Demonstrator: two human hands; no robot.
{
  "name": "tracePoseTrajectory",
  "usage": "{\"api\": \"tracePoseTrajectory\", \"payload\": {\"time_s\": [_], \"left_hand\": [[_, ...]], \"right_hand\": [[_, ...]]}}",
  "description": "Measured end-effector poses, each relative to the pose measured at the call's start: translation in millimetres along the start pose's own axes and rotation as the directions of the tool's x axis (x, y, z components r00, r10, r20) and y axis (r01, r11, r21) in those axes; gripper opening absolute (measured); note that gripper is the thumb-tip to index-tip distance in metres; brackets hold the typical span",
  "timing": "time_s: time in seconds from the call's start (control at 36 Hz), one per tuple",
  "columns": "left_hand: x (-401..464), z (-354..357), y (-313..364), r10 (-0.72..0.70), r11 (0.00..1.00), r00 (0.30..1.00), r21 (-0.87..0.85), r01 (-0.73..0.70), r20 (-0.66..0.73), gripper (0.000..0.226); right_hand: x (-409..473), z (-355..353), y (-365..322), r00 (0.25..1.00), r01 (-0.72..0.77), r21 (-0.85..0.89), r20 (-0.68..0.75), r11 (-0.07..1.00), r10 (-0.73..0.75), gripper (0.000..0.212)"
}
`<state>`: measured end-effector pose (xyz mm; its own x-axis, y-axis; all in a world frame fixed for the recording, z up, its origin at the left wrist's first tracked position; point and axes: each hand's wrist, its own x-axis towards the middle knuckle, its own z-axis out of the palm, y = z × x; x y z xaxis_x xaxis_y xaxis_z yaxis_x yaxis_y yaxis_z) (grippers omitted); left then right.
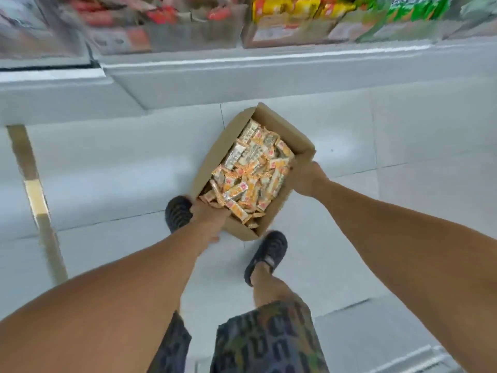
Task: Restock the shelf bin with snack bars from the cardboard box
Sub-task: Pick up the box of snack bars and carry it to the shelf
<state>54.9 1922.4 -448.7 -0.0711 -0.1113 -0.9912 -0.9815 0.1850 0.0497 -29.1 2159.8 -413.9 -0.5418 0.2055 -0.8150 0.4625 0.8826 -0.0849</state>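
An open cardboard box (285, 130) sits low over the white tiled floor, filled with several orange-and-white wrapped snack bars (250, 176). My left hand (209, 214) grips the box's near left corner, fingers under its edge. My right hand (306, 179) grips the right wall of the box, fingers curled over the rim. Both arms reach down to it. The shelf bins above are blurred, and I cannot tell which one takes these bars.
A white shelf base (242, 74) runs across the top, with blurred red, yellow and green packaged goods (293, 12) above it. My two feet in dark sandals (178, 214) stand beside the box. A brass floor strip (35, 195) runs at the left.
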Motion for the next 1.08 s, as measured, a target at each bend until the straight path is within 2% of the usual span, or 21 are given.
{"api": "tracePoseTrajectory", "payload": {"time_s": [0.06,0.11,0.17,0.22,0.28,0.31,0.36,0.42,0.47,0.58,0.69,0.83,0.94,1.08], "left_hand": [[28,22,-11,-0.098,0.989,0.994,-0.118,0.092,-0.048,0.058],[56,44,-19,-0.168,0.977,0.977,-0.153,0.147,-0.134,0.048],[80,66,-26,-0.147,0.976,0.970,-0.189,0.111,-0.193,0.052],[107,91,-37,-0.181,0.952,0.966,-0.278,0.125,-0.186,0.062],[143,113,-52,-0.189,0.929,0.959,-0.355,0.106,-0.209,0.060],[156,124,-58,-0.172,0.927,0.951,-0.369,0.068,-0.255,0.057],[182,146,-72,-0.123,0.926,0.919,-0.377,-0.030,-0.374,0.054],[196,166,-84,-0.079,0.914,0.890,-0.388,-0.115,-0.450,0.043],[206,186,-96,-0.065,0.907,0.879,-0.396,-0.146,-0.472,0.034],[221,221,-117,-0.124,0.903,0.906,-0.424,-0.066,-0.406,0.030],[222,220,-119,-0.105,0.949,0.848,-0.308,-0.070,-0.519,0.025],[183,159,-136,-0.065,0.965,0.819,-0.246,-0.095,-0.570,0.026],[108,77,-163,-0.035,0.979,0.798,-0.180,-0.093,-0.602,0.023],[-15,-17,-235,-0.105,0.964,0.750,-0.253,-0.085,-0.653,0.022]], "right_hand": [[46,-2,8,0.996,0.078,-0.053,-0.030,0.996,-0.079,0.055],[91,-2,14,0.992,0.116,-0.151,-0.036,0.982,-0.123,0.065],[136,0,22,0.990,0.127,-0.271,-0.032,0.954,-0.140,0.073],[184,4,33,0.985,0.130,-0.351,-0.058,0.927,-0.160,0.091],[230,11,45,0.975,0.160,-0.408,-0.077,0.899,-0.208,0.098],[248,14,51,0.974,0.169,-0.418,-0.067,0.893,-0.216,0.096],[272,20,62,0.982,0.144,-0.333,-0.070,0.932,-0.176,0.084],[290,25,75,0.981,0.115,-0.274,-0.118,0.955,-0.152,0.059],[304,30,91,0.978,0.097,-0.264,-0.155,0.960,-0.142,0.040],[315,31,118,0.989,0.054,-0.197,-0.128,0.979,-0.080,0.037],[298,29,121,0.980,0.085,-0.193,-0.159,0.978,-0.116,0.035],[231,22,93,0.943,0.227,-0.302,-0.169,0.926,-0.286,0.021],[143,16,34,0.903,0.318,-0.451,-0.123,0.834,-0.411,0.003],[-7,23,-52,0.858,0.394,-0.537,-0.075,0.746,-0.508,0.010]]}}
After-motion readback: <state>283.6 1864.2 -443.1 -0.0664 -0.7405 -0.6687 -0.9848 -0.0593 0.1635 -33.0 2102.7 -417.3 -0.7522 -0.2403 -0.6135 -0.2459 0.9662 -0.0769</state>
